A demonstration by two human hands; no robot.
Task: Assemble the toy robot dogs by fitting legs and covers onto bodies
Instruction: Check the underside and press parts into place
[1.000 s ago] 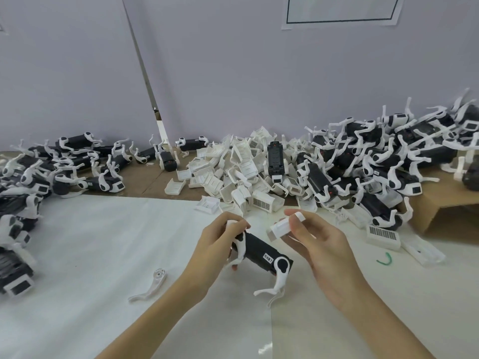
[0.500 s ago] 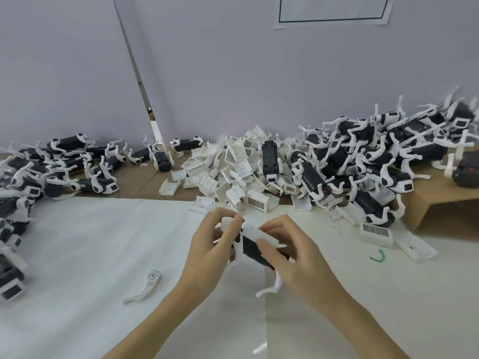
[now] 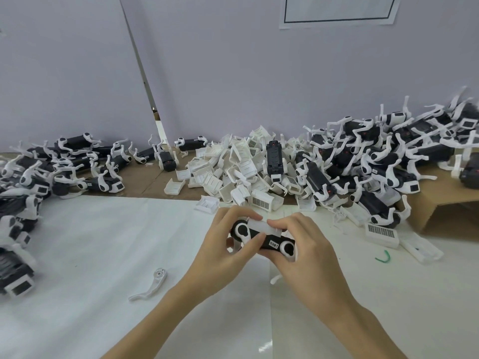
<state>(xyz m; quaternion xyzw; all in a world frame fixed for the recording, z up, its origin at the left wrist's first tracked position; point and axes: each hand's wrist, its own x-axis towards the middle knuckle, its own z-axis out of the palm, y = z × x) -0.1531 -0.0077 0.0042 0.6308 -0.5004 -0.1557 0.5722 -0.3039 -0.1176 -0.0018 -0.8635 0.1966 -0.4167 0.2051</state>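
Observation:
A black toy dog body (image 3: 269,244) with white legs lies between both hands above the white table. My left hand (image 3: 228,248) grips its left end, thumb across the side and fingers over the top. My right hand (image 3: 305,251) holds the right end and its fingertips press a white cover (image 3: 261,226) onto the top of the body. The cover sits along the body's upper edge. The underside of the body is hidden by my palms.
One loose white leg (image 3: 153,285) lies on the white sheet at the front left. A heap of white covers (image 3: 241,172) sits behind my hands. Piles of dogs fill the left (image 3: 59,172) and right (image 3: 383,161). A green wire bit (image 3: 383,257) lies at the right.
My right hand brought the white cover from beside the body onto its top. The body turned from tilted to nearly level, and both hands closed in around it.

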